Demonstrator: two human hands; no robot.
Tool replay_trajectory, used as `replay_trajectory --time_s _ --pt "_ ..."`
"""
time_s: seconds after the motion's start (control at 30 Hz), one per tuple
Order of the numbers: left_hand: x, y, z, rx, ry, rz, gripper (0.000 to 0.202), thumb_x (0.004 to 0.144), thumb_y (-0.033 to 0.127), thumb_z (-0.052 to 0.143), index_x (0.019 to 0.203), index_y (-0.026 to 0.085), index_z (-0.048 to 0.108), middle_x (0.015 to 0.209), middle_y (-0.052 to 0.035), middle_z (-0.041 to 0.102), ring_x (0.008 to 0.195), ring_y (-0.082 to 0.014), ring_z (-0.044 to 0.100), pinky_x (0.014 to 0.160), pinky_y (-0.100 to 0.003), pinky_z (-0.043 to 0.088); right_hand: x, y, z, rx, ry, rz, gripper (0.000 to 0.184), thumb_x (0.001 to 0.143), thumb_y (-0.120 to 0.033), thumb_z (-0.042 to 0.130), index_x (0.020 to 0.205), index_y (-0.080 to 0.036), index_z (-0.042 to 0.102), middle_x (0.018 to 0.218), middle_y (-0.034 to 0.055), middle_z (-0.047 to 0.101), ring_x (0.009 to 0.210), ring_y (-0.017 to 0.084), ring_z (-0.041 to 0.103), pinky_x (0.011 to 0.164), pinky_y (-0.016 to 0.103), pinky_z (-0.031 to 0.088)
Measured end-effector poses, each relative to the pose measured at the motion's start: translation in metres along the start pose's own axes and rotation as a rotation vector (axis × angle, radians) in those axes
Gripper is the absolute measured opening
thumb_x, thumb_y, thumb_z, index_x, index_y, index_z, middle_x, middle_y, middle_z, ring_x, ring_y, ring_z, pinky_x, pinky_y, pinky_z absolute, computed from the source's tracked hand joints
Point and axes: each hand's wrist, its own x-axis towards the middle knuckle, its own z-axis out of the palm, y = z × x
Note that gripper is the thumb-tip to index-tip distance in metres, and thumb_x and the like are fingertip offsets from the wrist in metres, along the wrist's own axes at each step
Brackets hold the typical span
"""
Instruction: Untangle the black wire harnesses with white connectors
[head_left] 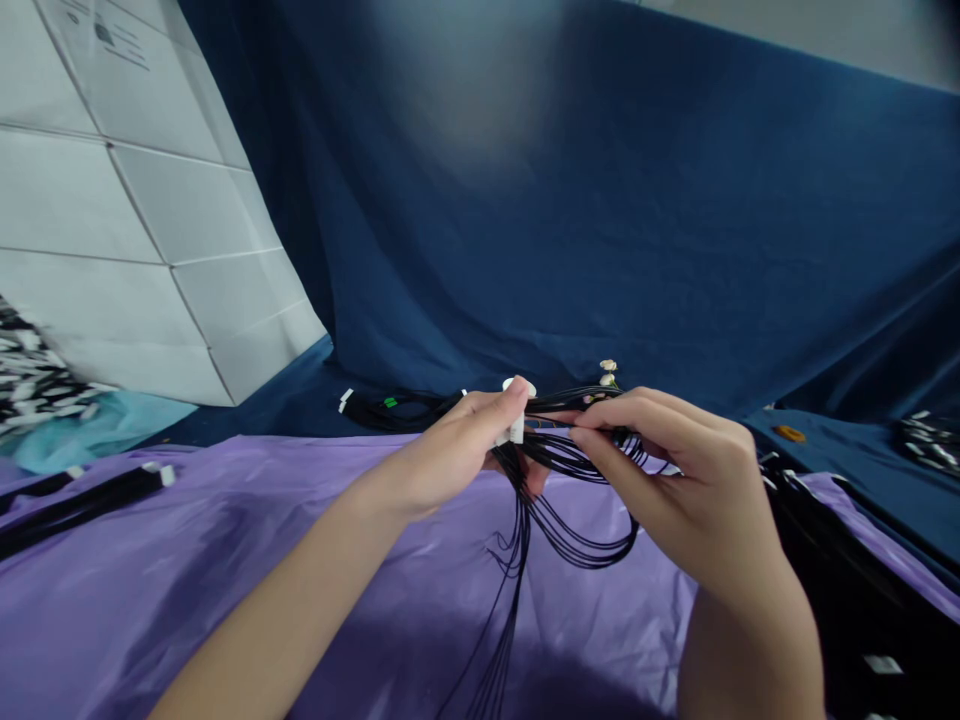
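Over the purple sheet, a coiled bundle of thin black cables (585,550) is held up between my hands. My left hand (472,430) grips the bundle near white connector ends (517,430), with the thumb on top. Loose cable ends hang below it toward the front. My right hand (675,460) pinches the cables at the right side of the coil, thumb and forefinger closed on them. Part of the coil is hidden behind the right fingers.
A purple sheet (300,560) covers the work surface. Black cable bundles with white ends (97,505) lie at left, and more black cables (840,540) at right. Behind are a dark blue cloth (600,200), white panels (142,200), small pale flowers (608,366) and a teal cloth (112,425).
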Motion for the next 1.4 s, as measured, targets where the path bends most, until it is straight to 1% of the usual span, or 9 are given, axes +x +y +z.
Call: replay_trajectory --time_s 0.17,0.3,0.73,1.0,1.1,1.17,1.23,1.3,1.4 --pt "0.001 -0.001 -0.004 0.020 -0.029 0.026 0.062 0.097 0.053 0.030 0.060 0.013 0.060 0.061 -0.0061 0.060 0.061 -0.0140 0.058 0.067 -0.027 0.047 -0.001 -0.001 0.003 -0.007 -0.004 0.007 0.011 0.086 -0.011 0.064 0.091 -0.021 0.065 0.084 -0.0014 0.067 0.077 0.011 0.061 0.068 0.026 0.046" --pt "0.001 -0.001 -0.005 0.028 -0.022 0.016 0.062 0.097 0.053 0.031 0.060 0.013 0.060 0.060 -0.0070 0.060 0.061 -0.0149 0.058 0.068 -0.029 0.048 -0.002 -0.002 0.004 -0.033 -0.006 0.017 0.009 0.086 -0.011 0.063 0.089 -0.020 0.064 0.083 -0.0012 0.066 0.076 0.011 0.060 0.067 0.027 0.046" --pt "0.001 -0.002 -0.005 -0.002 -0.038 0.035 0.061 0.098 0.050 0.031 0.059 0.014 0.060 0.059 -0.0053 0.061 0.060 -0.0133 0.059 0.066 -0.026 0.048 -0.002 -0.003 0.007 -0.065 0.004 -0.009 0.009 0.086 -0.009 0.061 0.088 -0.018 0.064 0.082 -0.0008 0.065 0.076 0.010 0.059 0.069 0.027 0.045" --pt "0.000 -0.002 -0.006 -0.036 -0.021 -0.013 0.059 0.096 0.053 0.035 0.063 0.013 0.061 0.060 -0.0057 0.062 0.061 -0.0141 0.059 0.066 -0.027 0.047 0.000 -0.001 0.005 -0.017 -0.008 0.022 0.011 0.086 -0.010 0.062 0.090 -0.020 0.063 0.084 -0.0025 0.065 0.075 0.008 0.058 0.067 0.023 0.046" --pt "0.000 0.000 -0.005 -0.073 -0.013 -0.027 0.057 0.096 0.053 0.037 0.069 0.012 0.065 0.061 -0.0059 0.062 0.061 -0.0143 0.058 0.064 -0.027 0.046 -0.002 0.001 0.003 -0.003 0.026 0.066 0.011 0.085 -0.013 0.065 0.092 -0.022 0.065 0.085 -0.0030 0.066 0.069 0.008 0.057 0.060 0.022 0.046" --pt "0.000 0.001 -0.005 -0.109 -0.006 -0.027 0.056 0.096 0.054 0.037 0.081 0.012 0.069 0.062 -0.0049 0.061 0.060 -0.0135 0.056 0.063 -0.027 0.045 -0.003 0.003 0.001 0.002 0.064 0.105 0.012 0.084 -0.017 0.066 0.094 -0.023 0.065 0.086 -0.0021 0.066 0.069 0.009 0.057 0.060 0.023 0.047" --pt "0.000 0.002 -0.006 -0.164 0.025 -0.037 0.056 0.095 0.056 0.037 0.096 0.012 0.071 0.062 -0.0038 0.059 0.060 -0.0130 0.054 0.063 -0.026 0.044 -0.004 0.003 -0.001 0.046 0.118 0.145 0.015 0.083 -0.019 0.068 0.097 -0.023 0.065 0.089 0.0001 0.065 0.072 0.012 0.059 0.064 0.026 0.050" --pt "0.001 0.003 -0.007 -0.248 0.062 -0.051 0.058 0.094 0.058 0.036 0.105 0.013 0.071 0.061 -0.0036 0.059 0.061 -0.0135 0.054 0.063 -0.027 0.043 -0.003 0.003 -0.003 0.098 0.196 0.225 0.017 0.082 -0.021 0.069 0.099 -0.022 0.066 0.089 0.0021 0.064 0.075 0.014 0.060 0.065 0.027 0.051" --pt "0.001 0.006 -0.008 -0.369 0.094 -0.042 0.058 0.095 0.058 0.034 0.108 0.015 0.070 0.061 -0.0038 0.058 0.063 -0.0147 0.054 0.065 -0.028 0.043 -0.001 0.005 -0.005 0.111 0.355 0.403 0.013 0.084 -0.028 0.066 0.094 -0.019 0.066 0.079 0.0029 0.063 0.066 0.013 0.058 0.055 0.024 0.048"
